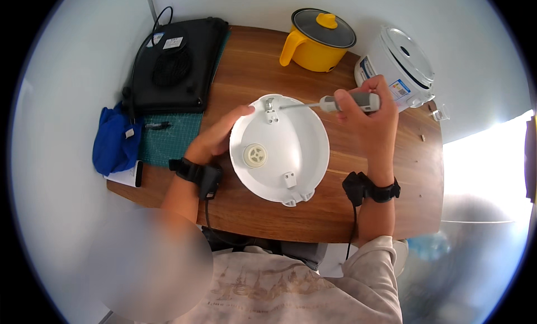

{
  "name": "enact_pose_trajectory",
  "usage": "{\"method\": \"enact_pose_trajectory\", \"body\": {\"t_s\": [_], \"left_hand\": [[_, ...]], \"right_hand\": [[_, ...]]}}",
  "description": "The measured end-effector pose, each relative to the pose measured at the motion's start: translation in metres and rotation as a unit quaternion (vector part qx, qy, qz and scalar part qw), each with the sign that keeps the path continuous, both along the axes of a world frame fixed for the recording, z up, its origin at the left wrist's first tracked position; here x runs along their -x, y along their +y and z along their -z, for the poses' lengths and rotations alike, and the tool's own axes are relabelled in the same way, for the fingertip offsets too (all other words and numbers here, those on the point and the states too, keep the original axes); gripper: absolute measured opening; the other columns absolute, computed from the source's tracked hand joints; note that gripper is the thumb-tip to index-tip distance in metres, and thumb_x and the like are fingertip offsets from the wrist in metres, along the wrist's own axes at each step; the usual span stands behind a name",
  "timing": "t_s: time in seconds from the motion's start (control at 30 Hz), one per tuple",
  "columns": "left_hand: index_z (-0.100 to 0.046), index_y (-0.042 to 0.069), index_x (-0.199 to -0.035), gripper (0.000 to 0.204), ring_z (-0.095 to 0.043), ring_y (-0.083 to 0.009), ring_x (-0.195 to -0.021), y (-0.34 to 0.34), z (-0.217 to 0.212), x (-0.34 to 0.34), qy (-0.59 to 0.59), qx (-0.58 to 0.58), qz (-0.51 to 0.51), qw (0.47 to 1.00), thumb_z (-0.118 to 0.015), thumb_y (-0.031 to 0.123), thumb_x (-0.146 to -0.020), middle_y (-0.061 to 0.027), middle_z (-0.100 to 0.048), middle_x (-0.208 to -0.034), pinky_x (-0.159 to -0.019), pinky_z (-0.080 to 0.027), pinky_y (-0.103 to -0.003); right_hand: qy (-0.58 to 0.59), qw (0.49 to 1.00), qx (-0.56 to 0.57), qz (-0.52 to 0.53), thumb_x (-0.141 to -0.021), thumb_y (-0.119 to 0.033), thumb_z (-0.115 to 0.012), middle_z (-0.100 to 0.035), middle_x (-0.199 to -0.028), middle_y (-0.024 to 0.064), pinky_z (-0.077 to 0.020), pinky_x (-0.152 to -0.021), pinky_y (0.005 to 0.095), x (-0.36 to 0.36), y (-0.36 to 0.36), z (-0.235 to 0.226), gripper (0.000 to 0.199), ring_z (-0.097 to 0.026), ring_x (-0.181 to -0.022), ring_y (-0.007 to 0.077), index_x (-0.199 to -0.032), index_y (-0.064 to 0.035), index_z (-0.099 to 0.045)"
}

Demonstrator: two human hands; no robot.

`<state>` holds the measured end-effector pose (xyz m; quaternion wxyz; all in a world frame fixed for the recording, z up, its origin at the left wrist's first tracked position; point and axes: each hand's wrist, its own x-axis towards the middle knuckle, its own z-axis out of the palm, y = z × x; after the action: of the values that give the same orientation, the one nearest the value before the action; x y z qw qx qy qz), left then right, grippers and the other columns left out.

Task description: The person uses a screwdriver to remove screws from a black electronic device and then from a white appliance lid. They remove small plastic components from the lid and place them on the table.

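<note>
A white oval plastic shell (pixel 302 156), hollow side up, lies on the wooden table in front of me. My left hand (pixel 215 136) grips its left rim, thumb over the edge. In my right hand (pixel 373 117) is a grey-and-white screwdriver (pixel 358 102), held nearly level. Its metal shaft points left into the shell, and the tip is close to a small metal fitting (pixel 269 105) at the far side; I cannot tell whether they touch. A round cream vented disc (pixel 255 155) sits inside the shell at the left, and a small white block (pixel 289 180) near its front.
At the back stand a yellow pot (pixel 318 51) with a dark lid and a white rice cooker (pixel 400 61). A black flat appliance (pixel 173 72) with a coiled cord rests on a green cutting mat (pixel 173 139), beside a blue cloth (pixel 116 142) and a black pen (pixel 158 125). Small bits lie at the right.
</note>
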<state>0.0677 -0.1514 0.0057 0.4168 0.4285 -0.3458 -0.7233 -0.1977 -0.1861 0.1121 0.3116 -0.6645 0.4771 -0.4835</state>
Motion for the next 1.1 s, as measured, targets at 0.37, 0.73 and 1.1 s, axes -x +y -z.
{"method": "enact_pose_trajectory", "body": {"t_s": [0.37, 0.73, 1.1], "left_hand": [[-0.043, -0.002, -0.146, 0.06, -0.061, -0.0224, -0.118, 0.004, 0.011, 0.013, -0.043, -0.012, -0.005, 0.999, -0.058, 0.01, -0.089, -0.0149, -0.059, -0.133, -0.099, -0.05, -0.033], [-0.047, -0.005, -0.141, 0.058, -0.064, -0.0229, -0.113, 0.004, 0.018, 0.019, -0.107, -0.001, 0.021, 0.994, -0.064, 0.008, -0.087, -0.0163, -0.063, -0.128, -0.097, -0.052, -0.034], [-0.048, -0.006, -0.139, 0.057, -0.066, -0.0235, -0.11, 0.003, 0.023, 0.017, -0.118, -0.012, 0.009, 0.993, -0.063, 0.009, -0.086, -0.0175, -0.064, -0.125, -0.095, -0.053, -0.034]], "right_hand": [[0.04, 0.998, 0.04, -0.015, -0.084, -0.022, -0.079, -0.058, -0.057, 0.0006, -0.0432, -0.048, 0.0211, -0.001, 0.006, 0.002, 0.036, -0.059, -0.051, 0.0064, -0.075, -0.0058, -0.048], [0.067, 0.996, 0.046, -0.022, -0.083, -0.019, -0.077, -0.05, -0.055, -0.0009, -0.0386, -0.047, 0.023, -0.002, 0.01, 0.006, 0.031, -0.049, -0.051, 0.005, -0.076, -0.0059, -0.049], [0.096, 0.993, 0.07, -0.015, -0.082, -0.021, -0.077, -0.044, -0.058, -0.0003, -0.0362, -0.05, 0.026, -0.004, 0.009, 0.01, 0.032, -0.037, -0.055, 0.0083, -0.077, -0.0055, -0.049]]}}
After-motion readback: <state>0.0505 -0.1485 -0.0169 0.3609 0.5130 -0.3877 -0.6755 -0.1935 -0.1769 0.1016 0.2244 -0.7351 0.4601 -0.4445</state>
